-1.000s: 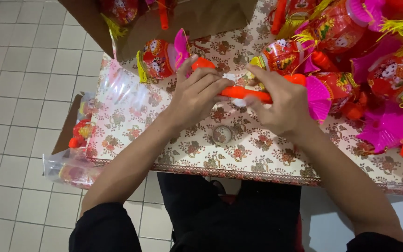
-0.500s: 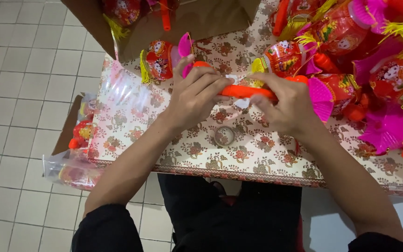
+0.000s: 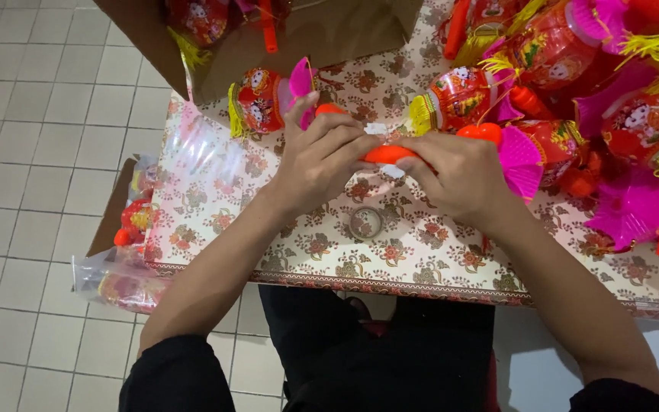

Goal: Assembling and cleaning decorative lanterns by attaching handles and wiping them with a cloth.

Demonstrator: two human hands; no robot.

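So you've got the orange stick (image 3: 387, 153) pinched level between both hands at centre frame, just above the table (image 3: 421, 259). Your left hand (image 3: 322, 156) curls its fingers over one end, and your right hand (image 3: 459, 172) clamps the other, which keeps it steady for the white strip (image 3: 376, 129) at its middle. The tape roll (image 3: 365, 223) lies just below your hands, within easy reach. Finished lanterns (image 3: 573, 69) pile up at upper right, out of the way.
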